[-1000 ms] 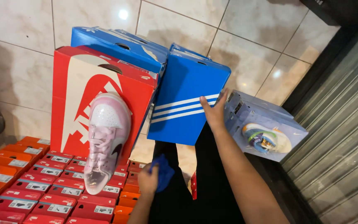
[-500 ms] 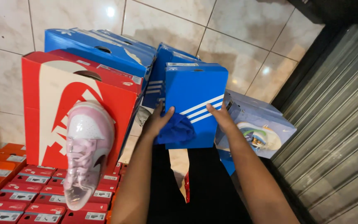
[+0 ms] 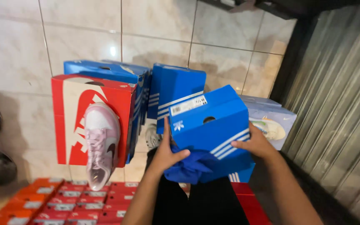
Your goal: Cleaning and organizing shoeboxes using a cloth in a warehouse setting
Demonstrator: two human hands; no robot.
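Head cam, looking down past both forearms.

Blue shoebox [image 3: 211, 125] w/ white stripes held up mid-frame, tilted, between both hands. White label strip on its upper face; dark round finger hole just below that.

L hand [image 3: 167, 154] on box's left lower edge: thumb out across the front, fingers clamped on a crumpled blue cloth [image 3: 190, 166] bunched under the box corner. Cloth touches box and palm; whether the fingers also press the box itself, can't tell.

R hand [image 3: 255, 143] on box's right side, fingers wrapped and closed on the side wall, thumb on the striped face.

Behind held box: second blue striped shoebox [image 3: 176, 89] standing upright vs. tiled wall [image 3: 155, 33]. Another blue box [image 3: 101, 68] further left, lying across top of a red shoebox [image 3: 69, 121] that stands on end, white logo on its front. Pale pink sneaker [image 3: 101, 143] w/ dark side mark rests vs. red box front, toe down, laces facing cam.

R of held box: light lilac shoebox [image 3: 278, 121] w/ shoe picture on its side, just behind R hand; partly hidden.

Below: rows of flat orange-red shoeboxes [image 3: 63, 204], white end labels, lower left. More red under the forearms, partly hidden. Small grey shoe-like shape between red and blue boxes, too hidden to ID.

R edge: corrugated metal shutter [image 3: 338, 104], dark frame beside it.
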